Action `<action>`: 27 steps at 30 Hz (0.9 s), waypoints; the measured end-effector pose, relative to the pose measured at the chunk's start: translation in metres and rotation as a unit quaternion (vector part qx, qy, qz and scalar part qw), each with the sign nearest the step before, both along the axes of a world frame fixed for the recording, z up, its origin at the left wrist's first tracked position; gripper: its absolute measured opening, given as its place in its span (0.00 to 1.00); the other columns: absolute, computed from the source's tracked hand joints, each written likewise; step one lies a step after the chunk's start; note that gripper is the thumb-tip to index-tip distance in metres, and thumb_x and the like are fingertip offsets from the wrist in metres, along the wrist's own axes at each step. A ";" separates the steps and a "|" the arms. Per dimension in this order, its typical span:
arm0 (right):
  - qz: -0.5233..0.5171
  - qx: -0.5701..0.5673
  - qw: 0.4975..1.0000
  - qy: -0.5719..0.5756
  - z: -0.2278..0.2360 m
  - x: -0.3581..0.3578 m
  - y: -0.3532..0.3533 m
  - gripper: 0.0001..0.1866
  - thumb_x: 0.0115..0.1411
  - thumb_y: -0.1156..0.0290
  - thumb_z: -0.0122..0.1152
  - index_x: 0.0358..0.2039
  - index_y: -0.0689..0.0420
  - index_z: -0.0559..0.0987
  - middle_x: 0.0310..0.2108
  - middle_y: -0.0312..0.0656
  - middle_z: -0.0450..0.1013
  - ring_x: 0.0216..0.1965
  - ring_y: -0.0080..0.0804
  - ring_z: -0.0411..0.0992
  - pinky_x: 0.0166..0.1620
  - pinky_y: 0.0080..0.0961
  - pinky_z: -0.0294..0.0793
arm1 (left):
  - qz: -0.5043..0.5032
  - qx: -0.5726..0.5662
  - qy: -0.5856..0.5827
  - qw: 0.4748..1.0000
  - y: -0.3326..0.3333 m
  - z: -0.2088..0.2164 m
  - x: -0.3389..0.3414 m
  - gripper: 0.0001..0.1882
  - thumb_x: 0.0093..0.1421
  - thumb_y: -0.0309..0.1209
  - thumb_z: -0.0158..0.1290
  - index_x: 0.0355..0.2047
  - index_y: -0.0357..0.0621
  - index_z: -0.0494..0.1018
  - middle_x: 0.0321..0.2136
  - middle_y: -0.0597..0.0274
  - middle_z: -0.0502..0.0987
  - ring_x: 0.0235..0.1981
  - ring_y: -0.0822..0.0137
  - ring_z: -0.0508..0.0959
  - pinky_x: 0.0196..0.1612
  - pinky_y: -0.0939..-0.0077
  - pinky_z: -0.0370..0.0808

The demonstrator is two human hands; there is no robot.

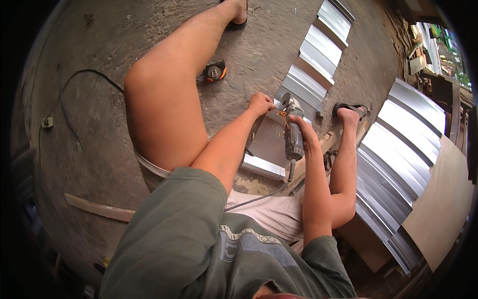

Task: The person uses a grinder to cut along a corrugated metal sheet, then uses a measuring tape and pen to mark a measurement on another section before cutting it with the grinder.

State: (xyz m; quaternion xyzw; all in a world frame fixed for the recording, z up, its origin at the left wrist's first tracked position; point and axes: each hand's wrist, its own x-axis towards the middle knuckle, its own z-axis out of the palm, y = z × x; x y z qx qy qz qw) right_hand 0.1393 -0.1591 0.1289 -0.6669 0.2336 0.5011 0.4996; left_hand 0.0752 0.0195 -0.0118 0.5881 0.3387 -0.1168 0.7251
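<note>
My right hand (304, 130) is wrapped around the body of a grey angle grinder (293, 137) whose disc (286, 101) meets a ribbed metal roofing sheet (318, 52); small orange sparks show at the cut. My left hand (261, 103) is closed on the edge of that sheet just left of the disc. The sheet lies on the concrete floor between my bent legs, and my right foot in a sandal (351, 110) rests beside it.
An orange and black tape measure (215, 72) lies on the floor near my left knee. A stack of corrugated metal sheets (398, 149) and a plywood board (443, 199) lie to the right. A black cable (67, 109) and a wooden strip (99, 209) lie on the left.
</note>
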 end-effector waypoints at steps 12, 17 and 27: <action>-0.010 -0.004 1.000 0.018 0.006 0.002 0.005 0.21 0.57 0.58 0.70 0.40 0.60 0.73 0.24 0.45 0.75 0.22 0.38 0.79 0.25 0.32 0.83 | -0.019 0.047 -0.007 0.999 -0.003 0.000 0.002 0.06 0.50 0.28 0.68 0.26 0.39 0.85 0.21 0.59 0.83 0.23 0.70 0.82 0.30 0.74 0.78; -0.004 -0.012 1.000 0.021 0.006 0.003 0.004 0.22 0.57 0.56 0.71 0.39 0.61 0.74 0.25 0.46 0.76 0.22 0.39 0.79 0.25 0.32 0.83 | -0.028 0.055 -0.006 0.998 -0.004 -0.006 0.002 0.05 0.49 0.29 0.68 0.25 0.42 0.85 0.21 0.59 0.84 0.24 0.68 0.83 0.32 0.73 0.79; -0.004 0.011 1.000 0.008 0.055 -0.026 -0.031 0.20 0.60 0.58 0.67 0.37 0.63 0.76 0.24 0.45 0.77 0.22 0.35 0.80 0.25 0.29 0.82 | -0.015 -0.014 -0.006 1.000 -0.001 -0.011 0.004 0.07 0.51 0.28 0.69 0.24 0.37 0.84 0.20 0.58 0.83 0.21 0.70 0.81 0.28 0.74 0.78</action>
